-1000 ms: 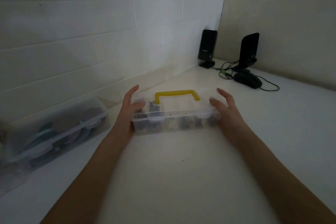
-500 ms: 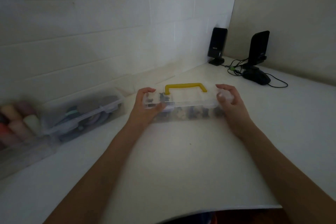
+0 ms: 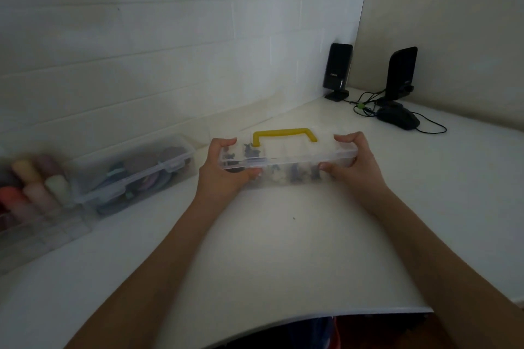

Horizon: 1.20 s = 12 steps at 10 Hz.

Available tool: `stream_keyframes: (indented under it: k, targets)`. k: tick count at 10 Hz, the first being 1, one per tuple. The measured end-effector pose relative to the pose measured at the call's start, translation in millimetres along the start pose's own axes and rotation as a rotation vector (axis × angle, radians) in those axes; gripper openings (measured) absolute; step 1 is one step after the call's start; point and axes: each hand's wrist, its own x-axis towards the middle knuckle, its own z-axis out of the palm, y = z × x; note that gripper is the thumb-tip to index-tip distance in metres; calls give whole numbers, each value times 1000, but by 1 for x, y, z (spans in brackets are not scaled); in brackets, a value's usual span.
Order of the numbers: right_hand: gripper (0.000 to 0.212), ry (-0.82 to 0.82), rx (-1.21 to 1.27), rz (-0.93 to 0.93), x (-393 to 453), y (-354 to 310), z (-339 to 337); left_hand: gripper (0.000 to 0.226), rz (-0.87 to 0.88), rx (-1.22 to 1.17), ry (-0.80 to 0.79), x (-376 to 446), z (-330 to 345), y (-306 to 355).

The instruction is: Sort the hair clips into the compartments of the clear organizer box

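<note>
Both hands clamp the clear organizer box (image 3: 286, 159) mid-table: left hand (image 3: 224, 170) on its left end, right hand (image 3: 353, 163) on its right end. Lid closed, yellow handle (image 3: 284, 134) on top, small dark clips (image 3: 295, 176) inside. Second clear box (image 3: 133, 173) left; speakers (image 3: 338, 71) far right.

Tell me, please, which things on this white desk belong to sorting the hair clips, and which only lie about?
For the job:
- clear organizer box with yellow handle, lid closed
- small clips inside it
- left hand and right hand, holding its ends

Only lying about:
- second clear box
- pastel rolls
- two black speakers
- black mouse
</note>
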Motion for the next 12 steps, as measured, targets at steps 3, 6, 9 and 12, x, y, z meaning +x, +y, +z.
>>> stream_keyframes:
  k: [3,6,9,12]
  targets:
    - [30,138,353,97,28,3,35,41,496,681,170,3,11,2]
    - [18,198,189,53,92,1,96,33,605,1234,59,58,-9,-12]
    - [21,110,55,-79,116,1,147,36,183,1055,-20,56,-63,15]
    - [31,114,-87,-137,118,-10,142,36,109,964,-198,67,-80,36]
